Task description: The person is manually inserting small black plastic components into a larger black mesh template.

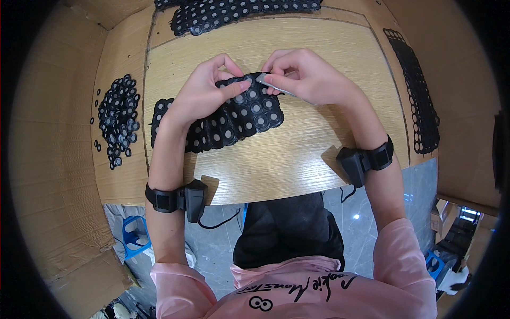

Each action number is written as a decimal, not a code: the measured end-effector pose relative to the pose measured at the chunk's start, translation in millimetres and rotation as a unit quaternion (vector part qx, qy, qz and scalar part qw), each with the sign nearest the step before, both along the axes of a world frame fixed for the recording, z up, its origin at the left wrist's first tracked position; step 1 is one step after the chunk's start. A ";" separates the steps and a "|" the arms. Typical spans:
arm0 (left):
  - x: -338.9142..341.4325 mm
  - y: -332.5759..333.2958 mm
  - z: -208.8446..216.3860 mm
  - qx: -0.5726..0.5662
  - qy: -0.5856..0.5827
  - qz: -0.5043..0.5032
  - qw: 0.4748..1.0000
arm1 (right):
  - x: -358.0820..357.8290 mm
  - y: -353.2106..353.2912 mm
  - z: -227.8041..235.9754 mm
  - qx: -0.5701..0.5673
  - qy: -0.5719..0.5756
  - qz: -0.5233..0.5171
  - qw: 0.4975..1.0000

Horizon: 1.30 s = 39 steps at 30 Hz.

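A black moulded rubber sheet (245, 113) with rows of round grey-centred discs lies across the table, its right end raised slightly. My left hand (204, 90) is closed on the sheet's far edge, thumb on top near a disc. In my right hand (308, 74) is a thin silver metal tool (276, 86), flat and pointed, pinched under the thumb. Its tip meets the sheet's far right corner, close to my left thumb. My right fingertips are partly hidden behind the sheet's edge. The tool's exact kind is hard to make out.
Loose black rings and discs (119, 114) are heaped on cardboard at the left. More disc sheets (228, 13) lie at the far edge. A black strip with open round holes (417, 95) lies at the right. Cardboard walls (69, 138) flank the wooden table (329, 143).
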<state>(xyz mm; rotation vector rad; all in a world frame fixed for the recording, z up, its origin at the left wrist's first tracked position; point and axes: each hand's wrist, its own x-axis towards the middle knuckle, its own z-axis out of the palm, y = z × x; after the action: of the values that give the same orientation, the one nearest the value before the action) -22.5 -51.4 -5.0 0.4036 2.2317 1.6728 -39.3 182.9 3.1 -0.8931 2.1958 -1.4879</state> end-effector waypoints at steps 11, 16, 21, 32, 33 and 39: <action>0.5 1.7 -1.2 -0.001 0.024 -0.002 1.000 | -0.2 0.6 -0.7 0.027 0.055 -0.005 0.998; 0.5 2.0 -2.8 0.018 0.049 0.006 0.999 | 1.0 -5.5 -6.5 0.042 0.102 -0.021 0.994; 1.6 2.3 -0.8 -0.025 0.058 0.018 0.998 | 7.4 -16.1 -13.9 0.057 0.176 -0.085 0.979; 10.1 9.8 11.0 -0.069 0.071 0.017 0.995 | 17.4 -31.2 -20.0 0.043 0.310 -0.146 0.938; 11.0 10.2 12.3 -0.077 0.076 0.012 0.994 | 18.5 -32.2 -19.5 0.054 0.306 -0.156 0.938; 12.5 11.7 13.7 -0.102 0.086 0.014 0.991 | 23.1 -36.3 -19.3 0.090 0.291 -0.183 0.935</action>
<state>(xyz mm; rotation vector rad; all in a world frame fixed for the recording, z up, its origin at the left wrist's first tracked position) -10.0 -39.7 8.7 0.4838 2.5150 1.4528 -16.2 146.7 -16.2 -0.9958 3.0162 -1.2361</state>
